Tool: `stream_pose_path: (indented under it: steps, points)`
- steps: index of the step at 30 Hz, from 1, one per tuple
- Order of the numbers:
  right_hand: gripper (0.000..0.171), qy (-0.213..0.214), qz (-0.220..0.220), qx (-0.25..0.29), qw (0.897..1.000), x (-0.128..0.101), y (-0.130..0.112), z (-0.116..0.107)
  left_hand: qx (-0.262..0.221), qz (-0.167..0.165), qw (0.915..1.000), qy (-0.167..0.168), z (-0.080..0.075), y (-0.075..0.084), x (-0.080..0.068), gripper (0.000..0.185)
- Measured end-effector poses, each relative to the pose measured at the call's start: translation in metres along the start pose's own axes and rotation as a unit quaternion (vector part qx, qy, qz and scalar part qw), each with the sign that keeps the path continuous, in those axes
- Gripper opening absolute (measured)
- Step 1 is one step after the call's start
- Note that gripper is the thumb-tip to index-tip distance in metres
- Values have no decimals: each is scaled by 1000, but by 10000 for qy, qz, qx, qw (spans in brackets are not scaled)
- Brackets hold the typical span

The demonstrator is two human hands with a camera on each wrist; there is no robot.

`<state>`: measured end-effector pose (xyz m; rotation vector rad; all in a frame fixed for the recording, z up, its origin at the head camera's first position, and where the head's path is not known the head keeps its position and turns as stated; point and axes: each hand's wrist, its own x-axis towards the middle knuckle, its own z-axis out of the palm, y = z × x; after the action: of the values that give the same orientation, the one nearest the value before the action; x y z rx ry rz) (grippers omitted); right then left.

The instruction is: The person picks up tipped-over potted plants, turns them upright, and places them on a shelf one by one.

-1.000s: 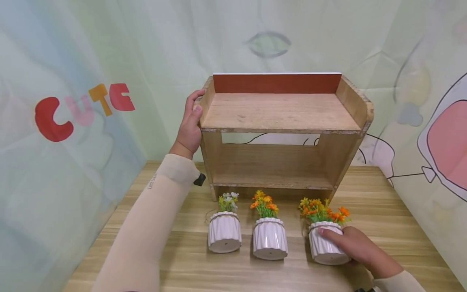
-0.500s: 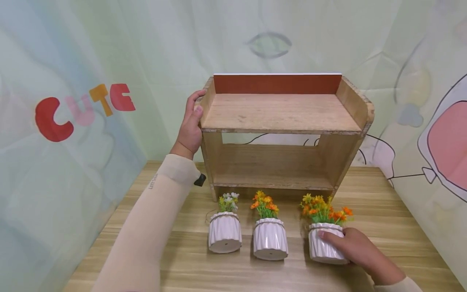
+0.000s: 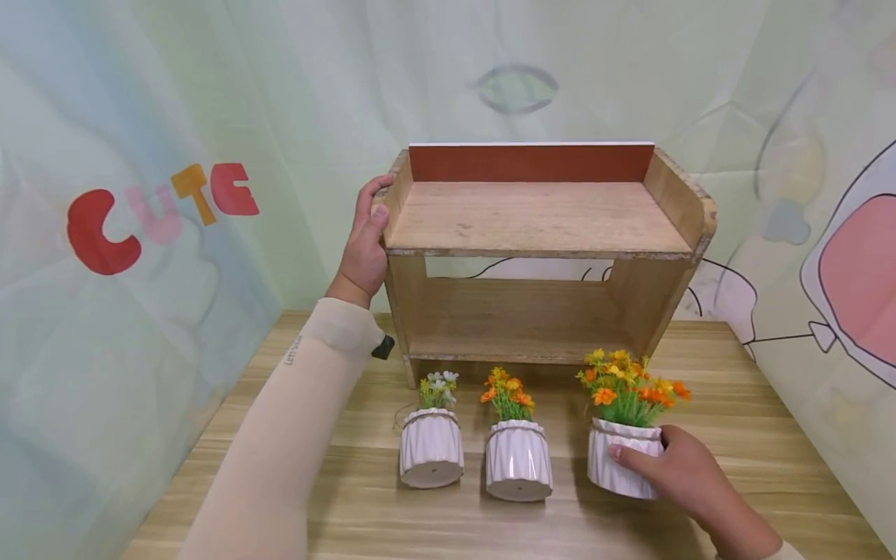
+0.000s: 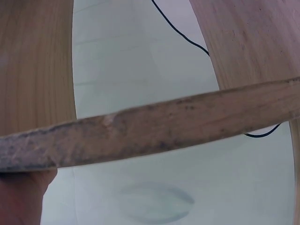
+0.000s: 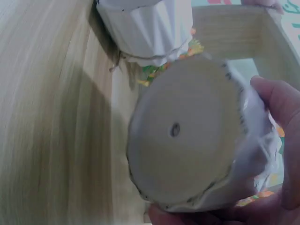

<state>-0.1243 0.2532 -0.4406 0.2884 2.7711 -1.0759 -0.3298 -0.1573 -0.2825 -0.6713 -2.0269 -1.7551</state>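
Observation:
My left hand [image 3: 362, 253] grips the upper left side panel of a two-tier wooden shelf [image 3: 539, 222], thumb at its front edge. In the left wrist view that hand shows only at the lower left corner, against a wooden board [image 4: 154, 126]. With thumb and fingers round its side, my right hand [image 3: 693, 470] holds a white fluted flowerpot [image 3: 624, 434] of orange and yellow flowers. The pot is tilted, and its round base [image 5: 187, 126] with a small hole faces the right wrist camera. Its flowers overlap the shelf's lower right front corner in the head view.
Two similar pots lie tipped on the wood-grain table [image 3: 350, 505], flowers toward the shelf: one with white flowers [image 3: 430, 449] at left, one with orange flowers [image 3: 519, 460] in the middle. A printed curtain [image 3: 315, 93] hangs behind and at both sides.
My right hand has raised the right flowerpot and brought it slightly toward the shelf, its base turning out of the head view. The left hand keeps its grip on the shelf.

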Motion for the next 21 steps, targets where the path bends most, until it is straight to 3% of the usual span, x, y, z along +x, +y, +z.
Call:
stream_pose_path:
  steps: [4, 10, 21]
  points:
    - [99, 161, -61, 80, 9998, -5, -7, -2, -29, 29, 10000, 3, 0, 0, 0, 53]
    - [100, 467, -346, 372, 9976, -13, -14, -4, -28, 22, 10000, 8, 0, -1, 0, 52]
    - [113, 559, -474, 617, 9954, -23, -30, -14, 3, 38, 10000, 19, 0, -1, 0, 52]
